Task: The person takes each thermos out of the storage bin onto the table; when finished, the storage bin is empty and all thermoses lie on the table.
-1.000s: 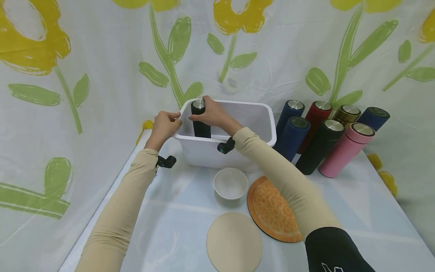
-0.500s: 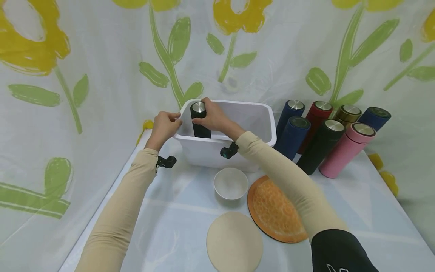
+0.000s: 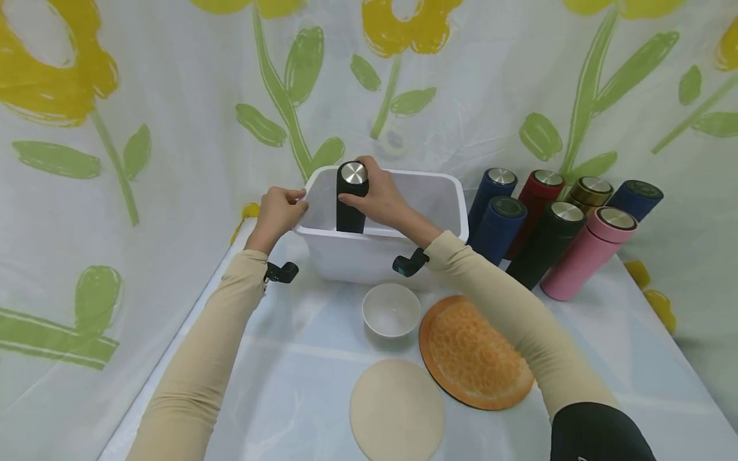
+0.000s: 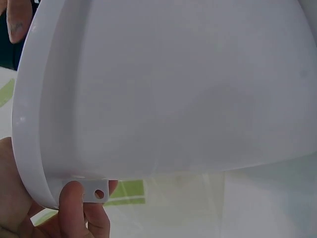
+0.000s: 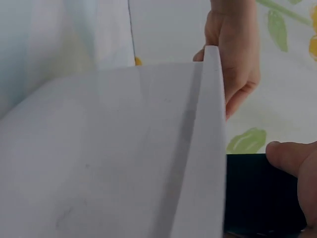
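Note:
A white plastic bin [image 3: 415,195] stands at the back of the table. My left hand [image 3: 279,211] grips its left rim; in the left wrist view my fingers [image 4: 81,210] curl under the bin's rim [image 4: 29,148]. My right hand [image 3: 375,195] holds a black flask [image 3: 350,203] with a steel cap upright, its lower part inside the bin, its top above the rim. In the right wrist view the bin wall [image 5: 124,158] fills most of the picture, with the black flask [image 5: 257,193] and my thumb [image 5: 292,161] at the lower right.
Several flasks stand right of the bin: navy [image 3: 496,227], red [image 3: 539,192], black [image 3: 544,246], gold [image 3: 589,192], pink [image 3: 585,256]. In front sit a white bowl [image 3: 391,310], an orange round mat [image 3: 473,355] and a beige round mat [image 3: 396,411]. Flowered cloth hangs behind.
My right hand has moved the black flask a little to the right and higher in the bin. My left hand has stayed on the rim.

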Tool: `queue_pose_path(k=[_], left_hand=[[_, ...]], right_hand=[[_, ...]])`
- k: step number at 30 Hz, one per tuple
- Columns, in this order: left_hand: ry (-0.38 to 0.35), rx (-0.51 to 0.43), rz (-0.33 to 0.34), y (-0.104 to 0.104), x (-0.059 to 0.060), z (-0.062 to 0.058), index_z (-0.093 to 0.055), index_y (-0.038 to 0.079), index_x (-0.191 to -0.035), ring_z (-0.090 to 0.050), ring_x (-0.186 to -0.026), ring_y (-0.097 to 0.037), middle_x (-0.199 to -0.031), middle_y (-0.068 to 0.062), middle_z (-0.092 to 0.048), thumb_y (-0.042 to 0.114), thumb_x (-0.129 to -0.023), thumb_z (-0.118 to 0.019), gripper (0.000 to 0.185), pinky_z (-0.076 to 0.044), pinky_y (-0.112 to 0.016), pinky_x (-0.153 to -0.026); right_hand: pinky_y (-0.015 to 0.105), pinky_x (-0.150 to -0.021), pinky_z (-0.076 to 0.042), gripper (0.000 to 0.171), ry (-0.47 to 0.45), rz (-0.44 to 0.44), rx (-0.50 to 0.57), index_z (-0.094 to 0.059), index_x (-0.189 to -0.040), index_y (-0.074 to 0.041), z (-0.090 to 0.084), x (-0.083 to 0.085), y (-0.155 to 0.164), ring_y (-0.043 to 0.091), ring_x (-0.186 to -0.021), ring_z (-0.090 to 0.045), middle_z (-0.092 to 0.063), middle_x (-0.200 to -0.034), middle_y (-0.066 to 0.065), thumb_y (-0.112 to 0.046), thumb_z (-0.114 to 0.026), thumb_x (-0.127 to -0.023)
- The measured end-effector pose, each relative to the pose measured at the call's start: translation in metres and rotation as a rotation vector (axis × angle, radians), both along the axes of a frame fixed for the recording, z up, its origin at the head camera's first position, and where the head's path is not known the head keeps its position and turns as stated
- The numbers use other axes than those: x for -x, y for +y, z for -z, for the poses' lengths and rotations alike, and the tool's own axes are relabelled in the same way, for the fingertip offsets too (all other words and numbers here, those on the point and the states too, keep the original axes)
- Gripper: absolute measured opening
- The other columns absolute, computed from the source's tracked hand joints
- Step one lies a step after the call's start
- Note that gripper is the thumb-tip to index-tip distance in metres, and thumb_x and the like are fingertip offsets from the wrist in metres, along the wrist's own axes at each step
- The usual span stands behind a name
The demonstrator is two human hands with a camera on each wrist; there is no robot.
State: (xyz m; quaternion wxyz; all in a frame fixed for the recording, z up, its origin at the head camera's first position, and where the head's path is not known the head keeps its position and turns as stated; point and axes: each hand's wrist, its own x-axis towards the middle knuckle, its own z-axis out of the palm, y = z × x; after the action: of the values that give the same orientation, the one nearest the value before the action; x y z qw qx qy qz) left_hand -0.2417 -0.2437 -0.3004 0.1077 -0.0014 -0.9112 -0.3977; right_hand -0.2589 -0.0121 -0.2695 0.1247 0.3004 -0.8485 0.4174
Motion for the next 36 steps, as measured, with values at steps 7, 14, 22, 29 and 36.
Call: queue_pose_path(k=[7, 14, 22, 29, 36], left_hand=[[0.023, 0.019, -0.003, -0.001, -0.002, -0.001, -0.061, 0.003, -0.135, -0.064, -0.104, -0.033, -0.127, -0.022, -0.064, 0.016, -0.096, -0.061, 0.041, -0.057, -0.039, -0.077], [0.010, 0.010, -0.005, 0.007, -0.002, 0.000, -0.062, 0.004, -0.134, -0.063, -0.107, -0.034, -0.128, -0.022, -0.063, 0.015, -0.096, -0.063, 0.039, -0.055, -0.044, -0.084], [0.016, -0.002, -0.009, 0.000, 0.001, 0.002, -0.062, 0.004, -0.134, -0.064, -0.104, -0.032, -0.126, -0.022, -0.064, 0.016, -0.096, -0.063, 0.040, -0.057, -0.042, -0.080], [0.020, -0.006, -0.010, 0.000, 0.000, 0.002, -0.062, 0.004, -0.134, -0.064, -0.102, -0.032, -0.127, -0.021, -0.064, 0.015, -0.096, -0.062, 0.040, -0.056, -0.042, -0.080], [0.012, -0.006, -0.011, -0.001, 0.002, 0.001, -0.062, 0.005, -0.134, -0.062, -0.109, -0.033, -0.130, -0.021, -0.063, 0.016, -0.096, -0.063, 0.040, -0.055, -0.042, -0.083]], right_hand=[[0.033, -0.092, -0.048, 0.063, 0.086, -0.008, 0.081, -0.046, -0.133, -0.002, -0.004, -0.015, 0.019, 0.024, -0.105, -0.062, -0.064, -0.119, 0.015, -0.016, -0.082, -0.083], [0.033, -0.082, -0.052, 0.066, 0.179, 0.007, 0.168, -0.048, -0.135, -0.003, -0.004, -0.032, 0.043, 0.019, -0.104, -0.061, -0.064, -0.120, 0.011, -0.014, -0.084, -0.081], [0.041, -0.073, -0.059, 0.068, 0.207, -0.028, 0.258, -0.048, -0.137, -0.004, -0.012, -0.053, 0.058, 0.018, -0.110, -0.061, -0.063, -0.122, 0.011, -0.011, -0.085, -0.080], [0.037, -0.075, -0.060, 0.069, 0.274, -0.013, 0.236, -0.049, -0.136, 0.000, -0.023, -0.073, 0.076, 0.021, -0.113, -0.061, -0.062, -0.122, 0.014, -0.003, -0.085, -0.078], [0.024, -0.078, -0.058, 0.070, 0.340, 0.013, 0.241, -0.049, -0.137, 0.001, -0.031, -0.092, 0.095, 0.020, -0.110, -0.063, -0.062, -0.122, 0.013, 0.002, -0.084, -0.076]])
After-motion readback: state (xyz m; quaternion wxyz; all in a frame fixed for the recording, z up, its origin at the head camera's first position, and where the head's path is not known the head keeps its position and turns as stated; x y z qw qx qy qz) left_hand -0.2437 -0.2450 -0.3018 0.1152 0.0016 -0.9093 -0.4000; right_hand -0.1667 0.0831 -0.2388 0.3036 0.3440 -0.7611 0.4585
